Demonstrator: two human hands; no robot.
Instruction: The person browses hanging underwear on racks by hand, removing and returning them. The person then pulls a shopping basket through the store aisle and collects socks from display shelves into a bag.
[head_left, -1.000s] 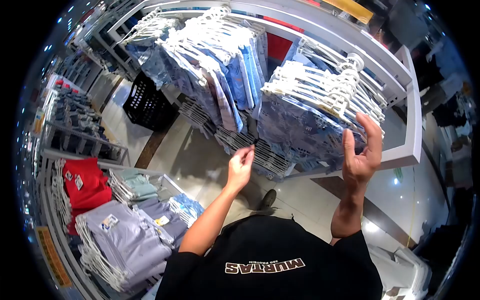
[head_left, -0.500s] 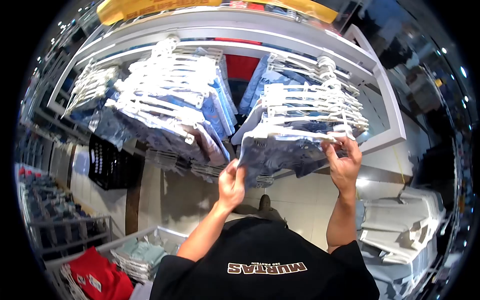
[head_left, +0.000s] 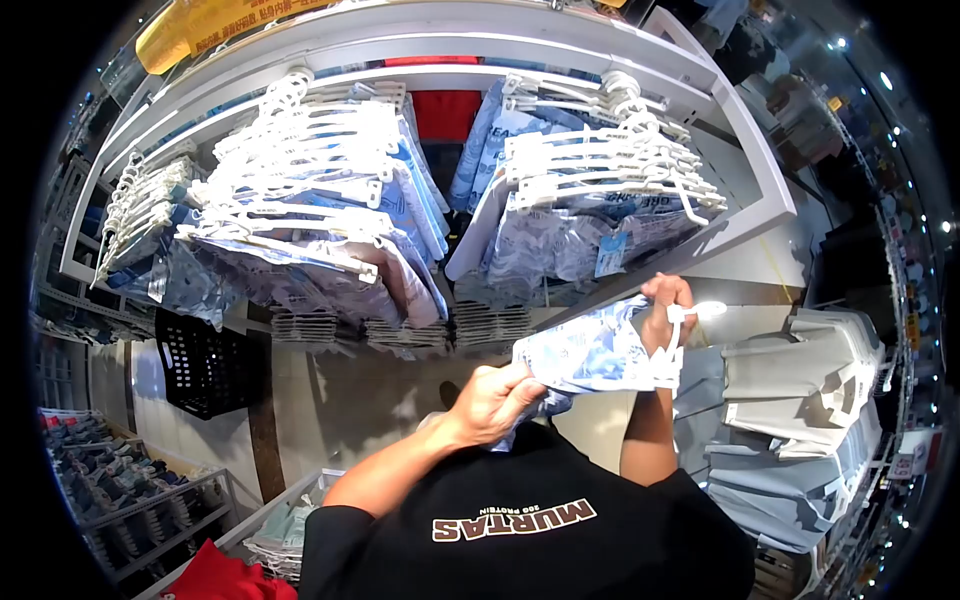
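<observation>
A pair of blue-and-white patterned shorts [head_left: 580,352] is held in front of my chest, off the rack. My left hand [head_left: 495,402] pinches the cloth at its left end, thumb on top. On the other side my right hand [head_left: 668,308] has its fingers closed near the hook of the white clip hanger [head_left: 675,355]; part of that hand is behind the hanger and cloth. Just beyond my hands, more patterned shorts [head_left: 560,245] hang on white hangers from the rack, one with a light-blue tag [head_left: 610,253].
The white rack frame [head_left: 745,130] crosses ahead, with another dense row of hung clothes [head_left: 310,190] at left. A black basket [head_left: 208,365] stands on the floor. Grey and beige garments [head_left: 790,390] hang at right. Red cloth [head_left: 225,575] lies low at left.
The shorts have come away from the front of the right-hand row, towards my chest, turned sideways with their hanger. Both hands have drawn back from the rack. The view has shifted slightly.
</observation>
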